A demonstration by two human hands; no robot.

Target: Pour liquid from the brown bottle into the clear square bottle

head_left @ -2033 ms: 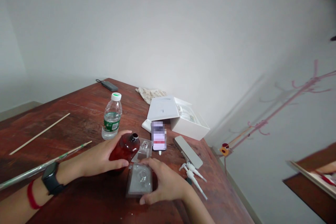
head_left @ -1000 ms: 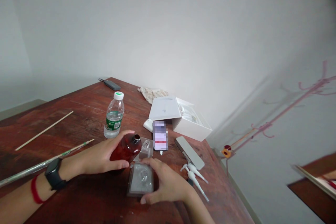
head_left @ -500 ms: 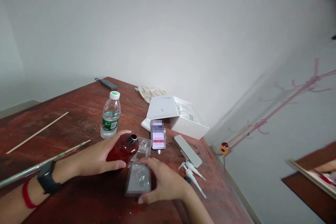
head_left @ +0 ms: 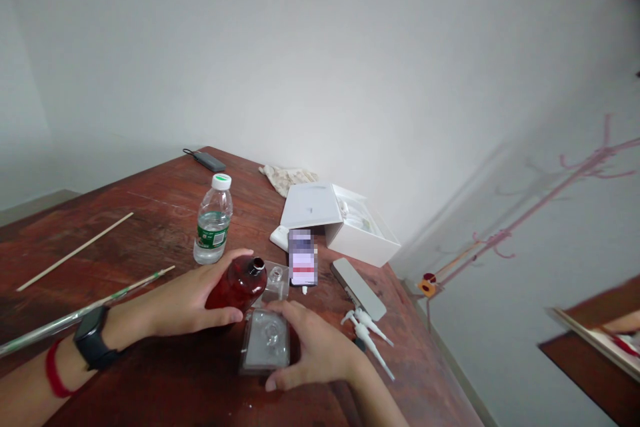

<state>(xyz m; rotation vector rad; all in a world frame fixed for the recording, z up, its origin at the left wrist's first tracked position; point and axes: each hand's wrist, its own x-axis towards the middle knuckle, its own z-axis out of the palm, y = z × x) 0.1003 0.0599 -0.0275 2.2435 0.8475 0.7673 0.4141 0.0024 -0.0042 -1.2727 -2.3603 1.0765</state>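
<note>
The two hands are set apart above a reddish-brown table [head_left: 160, 207]. The left hand [head_left: 197, 300] is wrapped around an amber bottle [head_left: 239, 285], whose uncapped neck slants rightward; its base is hidden. The right hand [head_left: 320, 350] curves, thumb and fingers spread, around the right side of a clear plastic case [head_left: 264, 341]; contact at the fingertips cannot be told. Between the hands the gap is narrow, with a second clear case [head_left: 274, 290] just beyond. A water bottle [head_left: 213, 237] stands behind the left hand, limiting room there. Wider stretches of wood lie left of it, toward a thin stick [head_left: 75, 251], and along the near side. At right, white pump heads [head_left: 367, 333] and a grey case [head_left: 359, 288] lie near the table's slanting edge; a white box [head_left: 365, 240] borders the wall [head_left: 320, 67].
</note>
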